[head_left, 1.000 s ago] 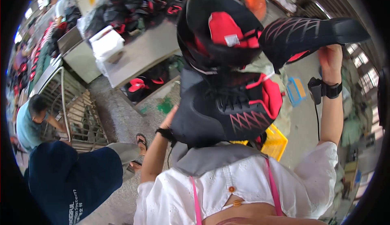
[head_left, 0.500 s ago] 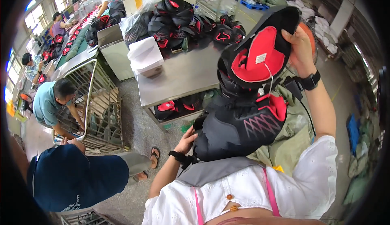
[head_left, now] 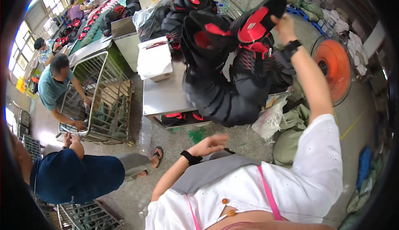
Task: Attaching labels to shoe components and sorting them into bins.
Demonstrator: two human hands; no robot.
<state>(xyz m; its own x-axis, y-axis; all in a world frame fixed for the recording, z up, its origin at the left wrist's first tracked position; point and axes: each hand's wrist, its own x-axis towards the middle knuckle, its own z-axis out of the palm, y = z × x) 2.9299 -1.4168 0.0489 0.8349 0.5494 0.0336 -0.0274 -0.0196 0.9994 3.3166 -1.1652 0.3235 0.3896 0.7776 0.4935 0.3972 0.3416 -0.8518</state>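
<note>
Black shoe uppers with red linings lie nested into one another in a long, curved stack (head_left: 226, 99) over the front of the metal table (head_left: 160, 97). At the stack's upper right end, my right hand (head_left: 286, 27) is closed on the edge of a shoe upper (head_left: 253, 25) with a red lining. My left hand (head_left: 209, 144) is off the stack, just in front of my grey apron (head_left: 216, 170). Its fingers are stretched out, slightly blurred, with nothing in them. Black bands circle both wrists.
White papers with a pen (head_left: 153, 59) lie at the table's left. More uppers (head_left: 187, 1) are heaped behind. An orange fan (head_left: 332, 70) stands right, green sacks (head_left: 291, 143) below it. A person in navy (head_left: 79, 174) and another by a wheeled cage (head_left: 99, 105) are at left.
The stack of uppers has moved forward, away from my body, onto the table's front. My left hand has let go of it. My right hand still grips its upper end.
</note>
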